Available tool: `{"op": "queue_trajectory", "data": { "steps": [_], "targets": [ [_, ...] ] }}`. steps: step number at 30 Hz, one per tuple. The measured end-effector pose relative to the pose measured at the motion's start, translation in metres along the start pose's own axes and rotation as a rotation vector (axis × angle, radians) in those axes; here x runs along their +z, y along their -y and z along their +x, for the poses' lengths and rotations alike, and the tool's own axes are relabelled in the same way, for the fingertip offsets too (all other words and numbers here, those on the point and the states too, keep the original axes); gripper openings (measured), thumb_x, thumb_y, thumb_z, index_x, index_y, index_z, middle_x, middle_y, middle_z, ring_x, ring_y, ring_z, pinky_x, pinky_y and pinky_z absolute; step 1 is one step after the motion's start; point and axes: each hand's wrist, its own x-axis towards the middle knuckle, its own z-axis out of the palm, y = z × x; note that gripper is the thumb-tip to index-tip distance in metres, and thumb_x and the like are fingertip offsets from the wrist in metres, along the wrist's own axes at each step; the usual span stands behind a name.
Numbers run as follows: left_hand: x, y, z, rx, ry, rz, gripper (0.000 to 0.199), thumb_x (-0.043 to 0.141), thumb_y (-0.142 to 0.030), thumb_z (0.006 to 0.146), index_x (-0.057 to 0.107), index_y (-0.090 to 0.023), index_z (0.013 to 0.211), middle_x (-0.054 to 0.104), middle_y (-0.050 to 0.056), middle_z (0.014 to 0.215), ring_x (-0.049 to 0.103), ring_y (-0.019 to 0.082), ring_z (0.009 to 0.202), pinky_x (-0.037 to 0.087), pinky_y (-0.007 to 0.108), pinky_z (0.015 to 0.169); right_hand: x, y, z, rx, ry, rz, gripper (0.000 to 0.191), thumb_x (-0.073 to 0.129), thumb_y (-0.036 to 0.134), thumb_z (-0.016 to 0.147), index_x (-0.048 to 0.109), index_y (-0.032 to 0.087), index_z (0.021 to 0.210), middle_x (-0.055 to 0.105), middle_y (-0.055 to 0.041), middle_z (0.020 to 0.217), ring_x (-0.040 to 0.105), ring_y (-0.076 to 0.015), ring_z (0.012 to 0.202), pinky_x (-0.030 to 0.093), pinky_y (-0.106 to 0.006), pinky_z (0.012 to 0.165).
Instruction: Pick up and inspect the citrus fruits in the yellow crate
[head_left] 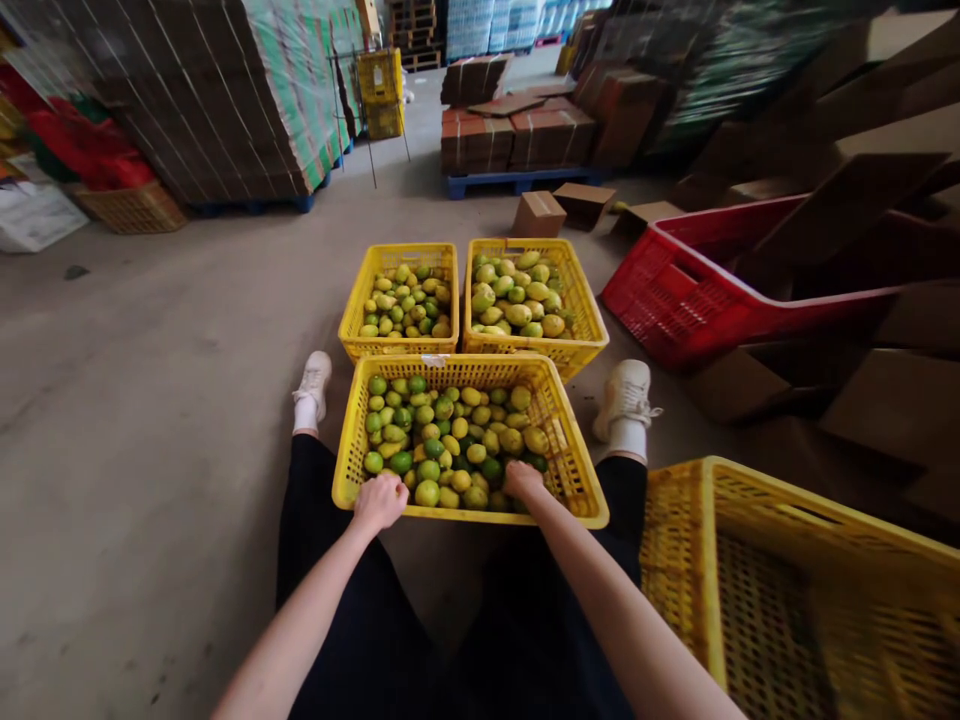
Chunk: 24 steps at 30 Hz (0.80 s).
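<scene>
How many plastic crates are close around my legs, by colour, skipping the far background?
Yellow: 4 (front crate, left rear crate, right rear crate, lower-right crate)
Red: 1 (red crate)
Total: 5

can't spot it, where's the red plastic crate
In the head view, the red plastic crate is on the right, beyond the right cream laced shoe and beside brown cardboard boxes.

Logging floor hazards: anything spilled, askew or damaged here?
Right side: open brown cardboard boxes lie heaped at odd angles in and around the red plastic crate, looking dumped rather than stacked. Left: small dark scrap on the grey floor, unidentifiable. No spilled fruit visible around the three filled yellow plastic crates.
</scene>
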Motion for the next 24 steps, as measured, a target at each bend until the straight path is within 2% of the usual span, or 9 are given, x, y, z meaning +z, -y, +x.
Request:
{"op": "queue_trajectory", "data": {
  "steps": [5,8,10,11,14,17,22,24],
  "targets": [
    [-0.002,-0.001,0.0,-0.005,0.001,-0.001,0.037,0.032,-0.032,0.087,0.066,-0.018,0.088,0.066,0.009,0.099,0.061,0.023,0.088,0.042,0.031,0.074,-0.006,0.002,-0.002,0.016,-0.015,0.299,0.029,0.053,0.031,0.086,0.054,0.017,0.112,0.057,-0.0068,0.112,0.058,-0.0187,0.096,0.049,-0.038,0.08],
    [-0.002,-0.001,0.0,-0.01,0.0,0.0,0.038,0.032,-0.033,0.087,0.067,-0.018,0.089,0.066,0.01,0.099,0.061,0.023,0.089,0.042,0.032,0.075,-0.017,-0.001,-0.005,0.001,-0.025,0.333,0.021,0.069,0.027,0.072,0.062,0.011,0.084,0.063,-0.0074,0.086,0.061,-0.0234,0.087,0.048,-0.034,0.073],
    [-0.001,0.0,-0.001,-0.007,-0.004,-0.002,0.039,0.031,-0.033,0.087,0.067,-0.018,0.09,0.067,0.011,0.098,0.061,0.024,0.089,0.042,0.032,0.075,-0.027,-0.005,-0.009,-0.041,-0.052,0.348,0.021,0.077,0.02,0.057,0.06,0.011,0.066,0.062,-0.0074,0.07,0.061,-0.0277,0.082,0.045,-0.033,0.07],
    [-0.001,0.001,-0.001,-0.003,-0.006,-0.004,0.039,0.031,-0.033,0.087,0.067,-0.018,0.09,0.067,0.011,0.098,0.061,0.024,0.09,0.042,0.032,0.075,-0.032,-0.008,-0.013,-0.072,-0.077,0.362,0.023,0.077,0.019,0.052,0.059,0.012,0.065,0.061,-0.0071,0.068,0.061,-0.0283,0.081,0.044,-0.033,0.07],
    [-0.001,0.002,-0.001,0.004,-0.012,-0.009,0.039,0.031,-0.032,0.086,0.067,-0.017,0.09,0.067,0.011,0.098,0.061,0.025,0.09,0.043,0.033,0.076,-0.046,-0.014,-0.029,-0.171,-0.186,0.431,0.032,0.072,0.026,0.055,0.055,0.016,0.081,0.063,-0.0058,0.083,0.059,-0.0236,0.085,0.044,-0.031,0.075],
    [0.0,0.003,0.0,0.007,-0.014,-0.019,0.039,0.031,-0.031,0.085,0.067,-0.017,0.089,0.067,0.012,0.099,0.061,0.026,0.091,0.043,0.034,0.077,-0.048,-0.014,-0.05,-0.236,-0.299,0.493,0.046,0.067,0.033,0.059,0.045,0.018,0.096,0.058,-0.0074,0.1,0.057,-0.0217,0.091,0.045,-0.031,0.08],
    [0.003,0.005,0.002,0.0,0.001,-0.062,0.038,0.032,-0.032,0.085,0.068,-0.018,0.087,0.067,0.012,0.1,0.061,0.026,0.094,0.042,0.036,0.08,-0.022,0.001,-0.078,-0.4,-0.515,0.576,0.046,0.058,0.03,0.063,0.038,0.018,0.103,0.057,-0.0099,0.098,0.058,-0.0237,0.089,0.047,-0.037,0.08],
    [0.005,0.007,0.003,-0.008,0.012,-0.096,0.037,0.034,-0.032,0.084,0.068,-0.019,0.086,0.067,0.011,0.101,0.06,0.026,0.096,0.042,0.036,0.082,-0.013,0.008,-0.083,-0.46,-0.542,0.517,0.045,0.055,0.03,0.067,0.038,0.017,0.107,0.057,-0.0116,0.102,0.058,-0.0255,0.094,0.046,-0.039,0.082]
  ]
}}
